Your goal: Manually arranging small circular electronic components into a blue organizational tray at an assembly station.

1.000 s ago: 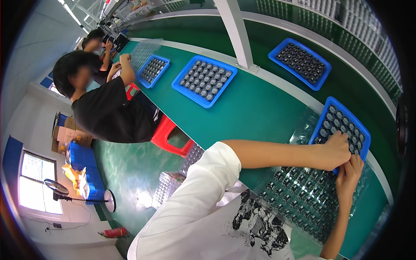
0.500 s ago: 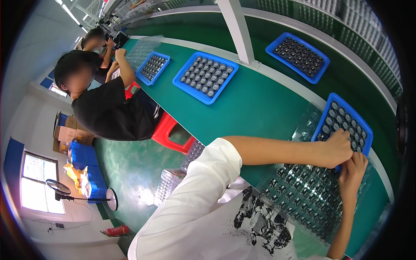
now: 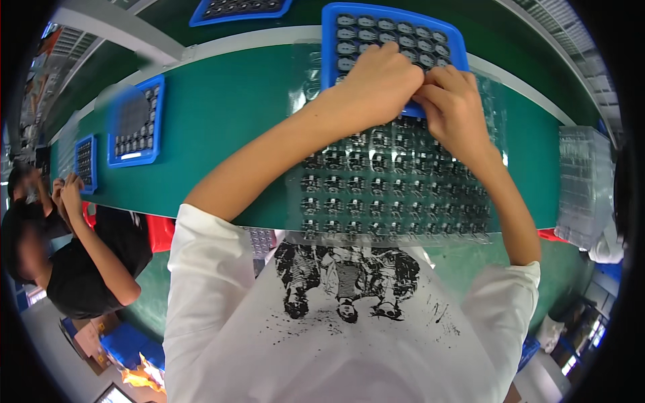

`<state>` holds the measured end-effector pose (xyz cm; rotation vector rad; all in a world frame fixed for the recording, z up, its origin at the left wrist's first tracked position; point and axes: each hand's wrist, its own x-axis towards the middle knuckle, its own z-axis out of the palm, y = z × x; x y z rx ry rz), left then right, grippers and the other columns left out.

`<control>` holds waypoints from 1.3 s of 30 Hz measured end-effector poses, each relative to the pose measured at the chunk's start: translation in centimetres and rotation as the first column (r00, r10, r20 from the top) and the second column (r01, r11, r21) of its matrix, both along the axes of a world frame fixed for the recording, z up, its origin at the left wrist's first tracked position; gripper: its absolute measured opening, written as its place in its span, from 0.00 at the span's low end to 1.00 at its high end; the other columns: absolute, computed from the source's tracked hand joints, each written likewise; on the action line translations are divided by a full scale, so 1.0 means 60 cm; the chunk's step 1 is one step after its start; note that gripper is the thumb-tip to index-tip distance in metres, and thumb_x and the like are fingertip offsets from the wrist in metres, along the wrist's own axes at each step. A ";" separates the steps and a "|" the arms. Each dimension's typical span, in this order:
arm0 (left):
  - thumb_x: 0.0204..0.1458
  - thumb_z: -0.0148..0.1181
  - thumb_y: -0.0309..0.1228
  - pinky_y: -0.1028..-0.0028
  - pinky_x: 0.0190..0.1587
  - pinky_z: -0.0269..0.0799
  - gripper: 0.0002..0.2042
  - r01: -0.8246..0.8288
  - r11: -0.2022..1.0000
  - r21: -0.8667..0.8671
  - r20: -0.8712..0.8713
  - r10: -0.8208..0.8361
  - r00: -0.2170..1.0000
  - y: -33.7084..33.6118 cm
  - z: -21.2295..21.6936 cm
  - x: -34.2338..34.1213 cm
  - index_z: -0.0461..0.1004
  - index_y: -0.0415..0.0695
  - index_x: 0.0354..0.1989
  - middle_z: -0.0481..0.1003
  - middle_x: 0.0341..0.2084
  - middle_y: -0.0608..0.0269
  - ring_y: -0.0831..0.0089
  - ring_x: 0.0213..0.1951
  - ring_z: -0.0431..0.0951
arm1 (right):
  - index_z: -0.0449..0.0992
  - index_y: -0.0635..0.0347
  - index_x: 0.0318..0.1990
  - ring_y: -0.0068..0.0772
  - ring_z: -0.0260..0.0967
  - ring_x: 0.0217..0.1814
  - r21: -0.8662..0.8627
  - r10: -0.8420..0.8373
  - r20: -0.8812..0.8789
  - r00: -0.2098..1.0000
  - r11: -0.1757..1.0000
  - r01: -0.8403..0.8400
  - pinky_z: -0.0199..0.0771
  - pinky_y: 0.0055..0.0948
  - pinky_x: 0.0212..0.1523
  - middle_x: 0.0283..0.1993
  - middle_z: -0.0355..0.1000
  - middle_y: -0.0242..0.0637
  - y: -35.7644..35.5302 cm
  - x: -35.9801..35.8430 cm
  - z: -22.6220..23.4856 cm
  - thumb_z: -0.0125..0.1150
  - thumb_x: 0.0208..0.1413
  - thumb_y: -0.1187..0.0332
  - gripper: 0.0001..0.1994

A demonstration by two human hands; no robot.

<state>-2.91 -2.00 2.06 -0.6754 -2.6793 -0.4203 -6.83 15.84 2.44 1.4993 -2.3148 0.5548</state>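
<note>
My left hand (image 3: 384, 84) and my right hand (image 3: 455, 101) meet over the near edge of a blue tray (image 3: 328, 47). The fingertips of both are pinched together, and whatever lies between them is too small and too covered to make out. Rows of round, dark-rimmed parts with pale tops (image 3: 386, 24) fill the visible part of this tray; my left hand hides some of them. Under my wrists, on the nearer side, lies a clear plastic blister tray (image 3: 294, 215) with rows of small shiny metal-and-black parts (image 3: 356, 183) in its pockets.
Farther left on the green table (image 3: 222, 127) stand another blue tray (image 3: 158, 121) of round parts and a smaller blue tray (image 3: 93, 164). A person in black (image 3: 94, 269) sits there. Stacked clear plastic trays (image 3: 583, 188) rise at the right end. One more blue tray (image 3: 285, 12) lies beyond the white ledge.
The view has swung to the right, so the blue tray and my hands now appear near the top middle. Both hands are still together at the tray's near edge.
</note>
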 end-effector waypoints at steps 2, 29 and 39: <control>0.38 0.67 0.27 0.59 0.40 0.73 0.07 0.006 1.000 0.003 0.017 -0.006 1.000 0.004 -0.003 0.000 0.77 0.37 0.25 0.77 0.27 0.54 0.55 0.36 0.75 | 0.78 0.64 0.29 0.39 0.67 0.40 -0.019 -0.017 0.045 0.999 1.000 0.018 0.62 0.36 0.45 0.33 0.71 0.36 0.005 0.002 -0.003 0.63 0.42 0.79 0.04; 0.46 0.65 0.31 0.62 0.37 0.68 0.10 0.055 0.986 0.156 0.082 -0.068 0.994 -0.051 0.042 0.016 0.76 0.38 0.32 0.72 0.24 0.56 0.58 0.32 0.71 | 0.77 0.62 0.34 0.39 0.69 0.40 0.017 0.036 0.041 0.998 0.999 -0.037 0.63 0.36 0.43 0.34 0.71 0.37 0.006 -0.016 -0.002 0.63 0.47 0.75 0.06; 0.48 0.62 0.27 0.62 0.39 0.70 0.06 -0.203 0.975 0.084 0.324 0.166 0.931 -0.093 0.036 0.179 0.76 0.39 0.32 0.73 0.27 0.58 0.59 0.35 0.72 | 0.77 0.61 0.33 0.46 0.73 0.28 0.200 -0.117 0.171 0.978 0.976 0.081 0.72 0.41 0.28 0.27 0.74 0.41 0.054 0.077 0.001 0.66 0.46 0.73 0.07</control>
